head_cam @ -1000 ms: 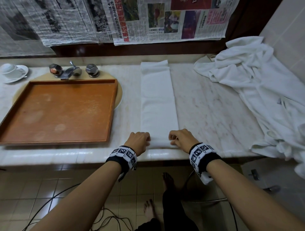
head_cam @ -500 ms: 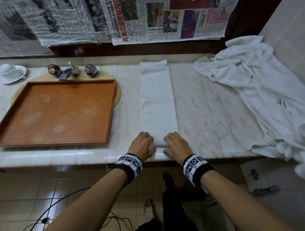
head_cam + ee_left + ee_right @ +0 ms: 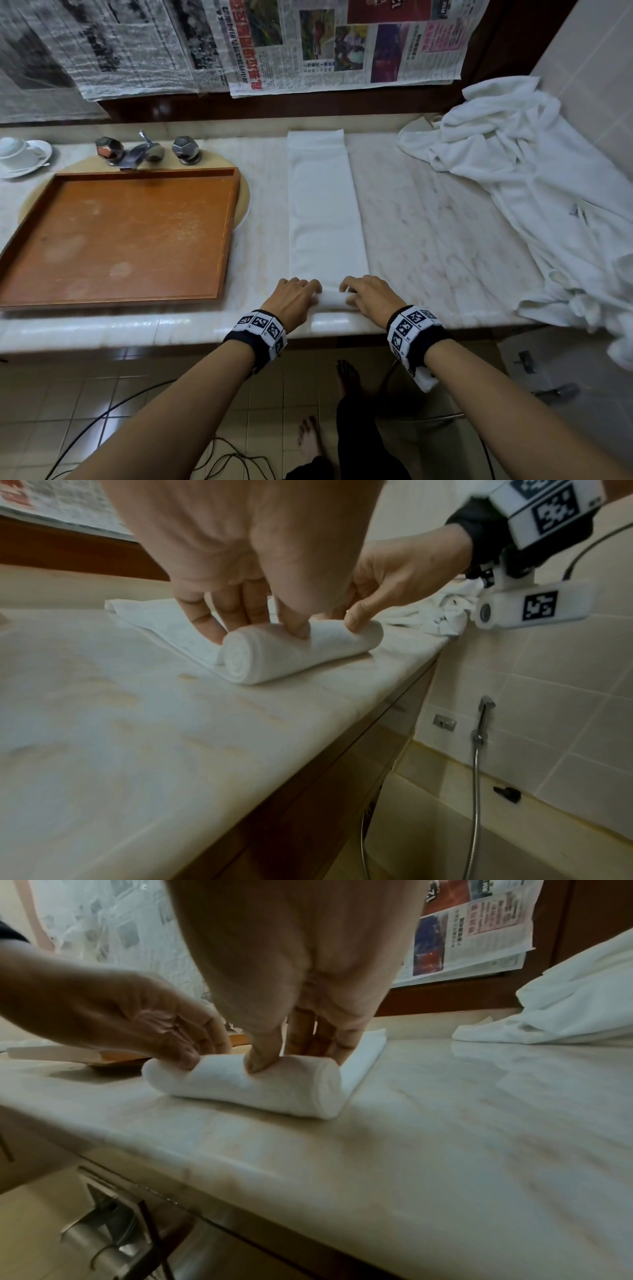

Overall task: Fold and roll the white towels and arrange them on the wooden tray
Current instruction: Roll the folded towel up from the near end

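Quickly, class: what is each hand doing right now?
Left hand: fingers curled over the left end of the rolled towel, gripping it.
Right hand: thumb and fingers curled round the roll's right end, gripping it.

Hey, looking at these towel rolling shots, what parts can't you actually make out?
- Head view: the near side of the rolled towel is covered by the left hand and right hand.
- Left wrist view: the wooden tray is outside the frame.
- Right wrist view: the tray shows only as a sliver behind the left hand.
- Head view: the white pile is cut off by the right edge.
- Newspaper text is too small to read.
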The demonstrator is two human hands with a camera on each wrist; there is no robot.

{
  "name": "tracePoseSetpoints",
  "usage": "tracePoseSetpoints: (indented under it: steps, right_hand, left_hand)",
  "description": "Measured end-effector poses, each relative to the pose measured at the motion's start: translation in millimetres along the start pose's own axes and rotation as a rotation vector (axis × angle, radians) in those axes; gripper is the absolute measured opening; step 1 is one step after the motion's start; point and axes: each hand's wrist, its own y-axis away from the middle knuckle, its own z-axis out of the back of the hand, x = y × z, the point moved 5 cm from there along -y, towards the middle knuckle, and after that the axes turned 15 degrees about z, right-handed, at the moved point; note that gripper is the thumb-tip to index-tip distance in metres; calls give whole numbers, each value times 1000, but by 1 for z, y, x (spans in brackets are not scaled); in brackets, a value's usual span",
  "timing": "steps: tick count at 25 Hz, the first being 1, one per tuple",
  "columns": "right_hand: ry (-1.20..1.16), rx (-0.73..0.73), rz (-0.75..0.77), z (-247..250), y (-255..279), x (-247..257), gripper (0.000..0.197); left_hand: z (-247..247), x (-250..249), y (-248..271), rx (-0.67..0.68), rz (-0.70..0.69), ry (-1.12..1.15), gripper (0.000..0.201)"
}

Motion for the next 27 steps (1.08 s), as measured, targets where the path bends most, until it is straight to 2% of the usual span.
tracePoseSetpoints:
  steps: [3, 6, 9, 10, 12, 14, 17, 19, 23, 27]
  right_hand:
    - [40, -67, 5, -1, -6, -2, 21]
    - [224, -154, 45, -5, -10, 13, 18]
    - [243, -223, 86, -13, -5, 30, 8]
    - [227, -230, 94, -14, -3, 32, 12]
    - [249, -168, 104, -21, -2, 30, 32]
    - [299, -121, 98, -24, -7, 25, 44]
    - [367, -103, 73, -17, -16, 22, 42]
    - [344, -23, 58, -13, -20, 21, 37]
    - [302, 36, 111, -10, -19, 14, 37]
    - [169, 97, 131, -10, -13, 8, 32]
  left_hand:
    - [3, -2, -5, 14, 71, -20, 25]
    - [10, -6, -5, -95, 141, 31, 21]
    - [7, -15, -2, -114, 145, 122, 14]
    - [5, -17, -1, -121, 136, 136, 14]
    - [4, -19, 2, -171, 115, 183, 7]
    - [3, -20, 4, -175, 75, 198, 13]
    - [3, -23, 0, -148, 18, 76, 32]
    - [4, -24, -4, -149, 2, 28, 36]
    - [0, -19, 1, -176, -58, 9, 30]
    - [-4, -12, 6, -187, -88, 99, 24]
